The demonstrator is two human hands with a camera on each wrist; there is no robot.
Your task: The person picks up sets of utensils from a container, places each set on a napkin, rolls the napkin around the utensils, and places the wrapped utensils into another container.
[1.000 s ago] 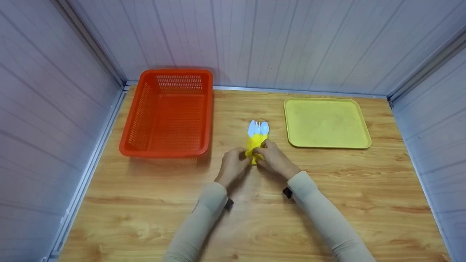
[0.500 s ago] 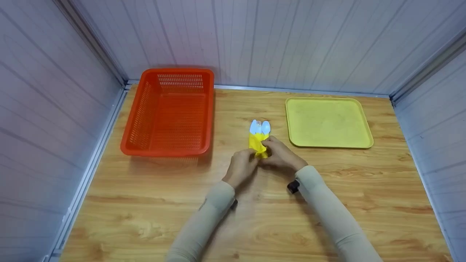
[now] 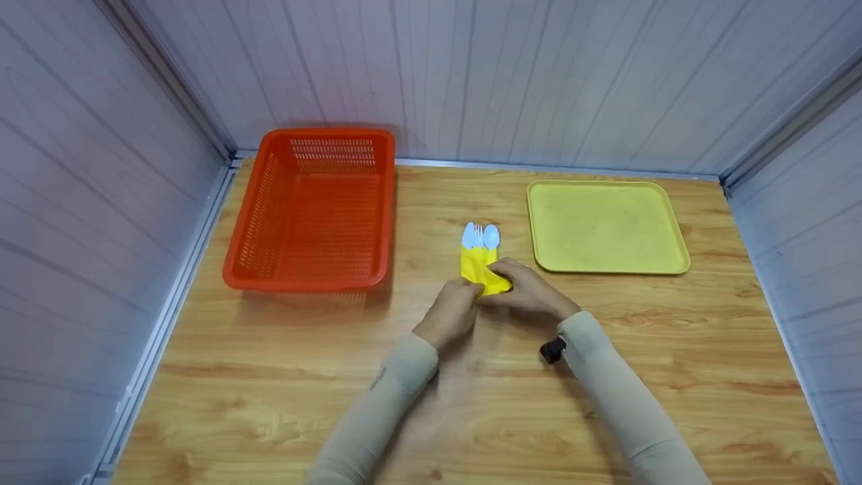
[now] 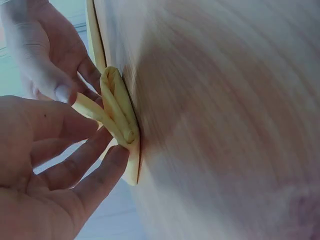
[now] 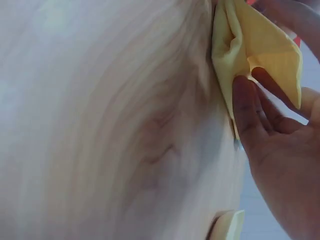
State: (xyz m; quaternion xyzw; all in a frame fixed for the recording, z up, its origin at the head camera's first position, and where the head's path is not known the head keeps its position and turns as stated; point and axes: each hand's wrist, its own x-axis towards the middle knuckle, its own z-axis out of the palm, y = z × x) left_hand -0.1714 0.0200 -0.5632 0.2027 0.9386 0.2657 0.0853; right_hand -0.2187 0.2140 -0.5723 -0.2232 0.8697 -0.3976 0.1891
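Observation:
A yellow cloth napkin lies folded over the handles of a pale knife, fork and spoon, whose heads stick out at its far end. My left hand holds the napkin's near left side; in the left wrist view its fingertips press at the rolled fold. From the other side my right hand pinches a flap that spreads toward it. The right wrist view has that flap raised off the fold, with fingers of the right hand beneath it. The handles are hidden inside the cloth.
A red-orange plastic basket with slotted sides stands at the back left. At the back right lies a flat yellow tray. Pale panelled walls close off the wooden table at the back and both sides.
The napkin's near end, earlier bunched between both hands, now spreads as a flap toward the right. Both hands have shifted slightly right; the cutlery has stayed nearly in place.

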